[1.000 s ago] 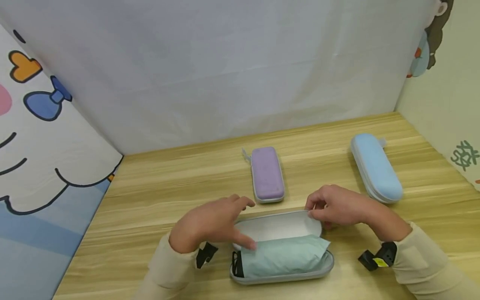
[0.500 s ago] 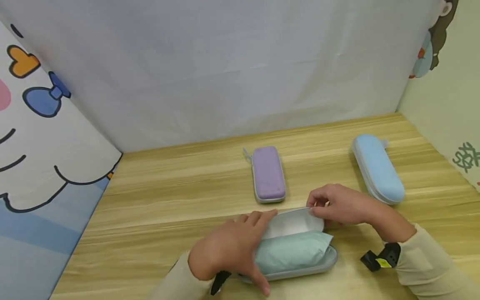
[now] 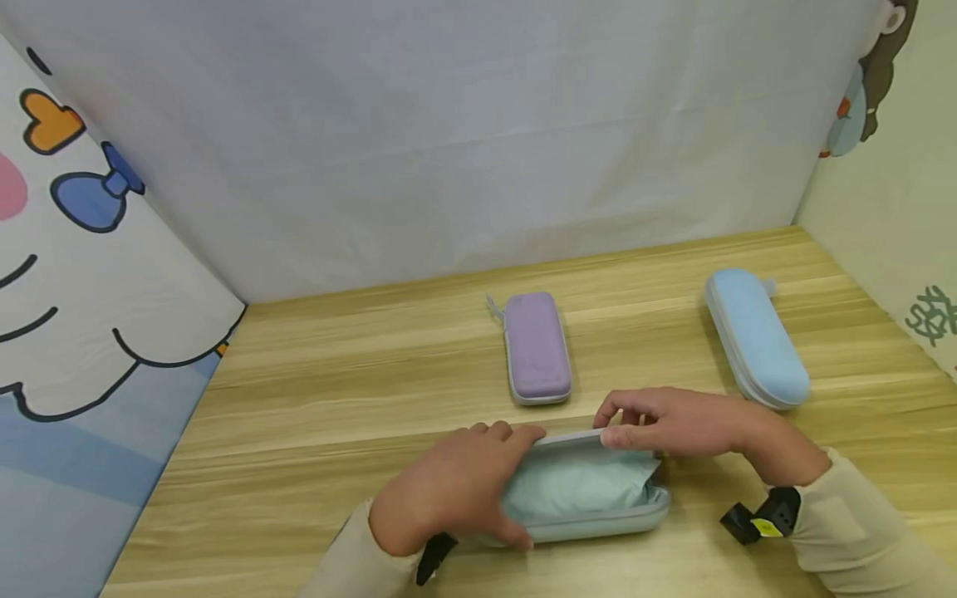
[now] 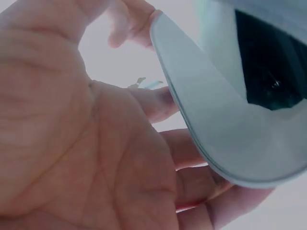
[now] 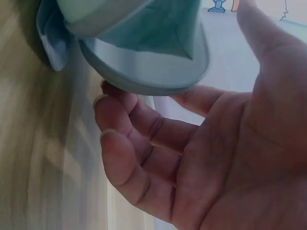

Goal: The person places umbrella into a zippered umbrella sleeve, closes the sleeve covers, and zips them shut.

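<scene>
A pale green hard zip case lies lengthwise near the table's front with its lid partly raised. Inside rests a pale green fabric bundle, apparently a folded umbrella; its black end shows in the left wrist view. My left hand grips the case's left end, thumb on the front side and fingers behind the lid. At the lid's right end my right hand holds the edge, thumb in front and curled fingers behind, also seen beneath the lid in the right wrist view.
Behind the open case lies a closed purple zip case with a small strap. A closed light blue case is at the right rear. The wood-grain table ends at a white curtain, with printed panels on both sides.
My left hand has moved right and down onto the case's left end. The lid has tilted up and forward over the bundle, with my right hand still at its right edge.
</scene>
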`<state>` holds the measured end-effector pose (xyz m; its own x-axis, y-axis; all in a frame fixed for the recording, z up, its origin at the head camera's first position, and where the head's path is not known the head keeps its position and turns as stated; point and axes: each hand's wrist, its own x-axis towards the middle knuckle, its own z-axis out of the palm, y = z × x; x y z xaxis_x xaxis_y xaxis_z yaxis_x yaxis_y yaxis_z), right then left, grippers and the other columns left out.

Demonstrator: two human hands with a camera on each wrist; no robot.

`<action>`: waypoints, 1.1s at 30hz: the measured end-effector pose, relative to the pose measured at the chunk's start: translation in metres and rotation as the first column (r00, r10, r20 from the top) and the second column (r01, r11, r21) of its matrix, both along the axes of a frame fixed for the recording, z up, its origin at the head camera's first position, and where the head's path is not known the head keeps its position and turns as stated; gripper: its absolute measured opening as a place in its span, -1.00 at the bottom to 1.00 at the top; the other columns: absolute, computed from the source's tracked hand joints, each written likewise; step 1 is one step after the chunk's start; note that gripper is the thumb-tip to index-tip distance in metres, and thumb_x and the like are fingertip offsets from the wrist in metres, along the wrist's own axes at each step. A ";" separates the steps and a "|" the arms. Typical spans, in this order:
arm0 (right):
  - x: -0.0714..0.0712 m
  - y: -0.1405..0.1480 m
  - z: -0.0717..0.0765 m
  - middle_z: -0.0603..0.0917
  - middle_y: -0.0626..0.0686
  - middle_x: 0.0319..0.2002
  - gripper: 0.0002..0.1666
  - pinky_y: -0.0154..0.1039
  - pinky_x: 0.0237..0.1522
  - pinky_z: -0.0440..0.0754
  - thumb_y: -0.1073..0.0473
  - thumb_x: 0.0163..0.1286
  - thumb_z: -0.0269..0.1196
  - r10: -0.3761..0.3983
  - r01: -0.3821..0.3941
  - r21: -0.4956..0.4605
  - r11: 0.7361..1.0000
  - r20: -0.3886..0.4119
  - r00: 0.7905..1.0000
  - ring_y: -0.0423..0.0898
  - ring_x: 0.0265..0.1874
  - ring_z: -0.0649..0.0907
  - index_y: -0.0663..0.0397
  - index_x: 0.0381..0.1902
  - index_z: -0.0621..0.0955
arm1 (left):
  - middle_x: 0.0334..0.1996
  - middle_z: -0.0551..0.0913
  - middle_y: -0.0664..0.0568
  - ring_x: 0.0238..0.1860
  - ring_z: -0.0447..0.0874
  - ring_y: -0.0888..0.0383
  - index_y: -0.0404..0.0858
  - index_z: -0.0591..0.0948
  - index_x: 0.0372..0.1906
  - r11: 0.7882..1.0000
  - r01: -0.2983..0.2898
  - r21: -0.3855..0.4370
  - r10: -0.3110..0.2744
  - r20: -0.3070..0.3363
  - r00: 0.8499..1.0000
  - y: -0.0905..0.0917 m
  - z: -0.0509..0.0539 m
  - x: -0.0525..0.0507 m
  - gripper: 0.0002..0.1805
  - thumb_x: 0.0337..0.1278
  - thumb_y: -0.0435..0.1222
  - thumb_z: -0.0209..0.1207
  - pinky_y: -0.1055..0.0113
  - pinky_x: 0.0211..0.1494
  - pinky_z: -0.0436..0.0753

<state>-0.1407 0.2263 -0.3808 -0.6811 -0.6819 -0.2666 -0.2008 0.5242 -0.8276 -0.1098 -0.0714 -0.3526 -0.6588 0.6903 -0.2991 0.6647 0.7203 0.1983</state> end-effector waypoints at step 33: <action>0.027 -0.029 0.011 0.61 -0.21 -0.12 -0.16 -0.11 -0.14 0.54 -0.15 -0.08 0.68 0.058 0.017 0.227 0.974 -0.321 0.945 -0.17 -0.21 0.56 -0.11 0.14 0.58 | -0.09 0.59 0.19 -0.22 0.54 0.27 -0.03 0.53 0.25 0.988 -0.058 0.144 0.032 0.178 0.984 -0.019 -0.009 -0.028 -0.37 0.15 0.12 0.41 0.30 -0.04 0.56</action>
